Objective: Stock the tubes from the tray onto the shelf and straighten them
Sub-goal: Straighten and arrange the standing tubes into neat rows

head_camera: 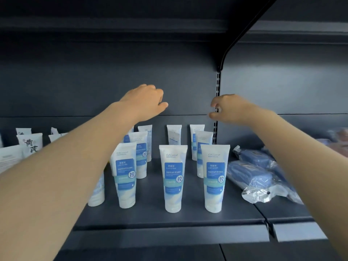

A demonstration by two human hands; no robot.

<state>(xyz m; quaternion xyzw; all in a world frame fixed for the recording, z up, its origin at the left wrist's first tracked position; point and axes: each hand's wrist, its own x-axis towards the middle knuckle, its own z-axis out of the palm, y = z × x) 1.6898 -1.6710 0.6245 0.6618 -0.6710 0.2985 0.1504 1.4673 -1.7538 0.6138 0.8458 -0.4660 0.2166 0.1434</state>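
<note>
Left hand and right hand stretch forward, raised apart, both loosely curled.

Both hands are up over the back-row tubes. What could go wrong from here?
The left forearm crosses close by the front-left tube; the tubes stand on their caps, so a dip may topple one into its neighbours. The middle back tube shows its back label and might get left unturned.

A shop aisle: dark metal display shelf with a flat price-strip front edge, hung on a slotted upright by an angled bracket. Identical blue-and-white tubes stand cap-down in rows, labels forward; another brand's tubes sit left, plastic-bagged blue goods right
</note>
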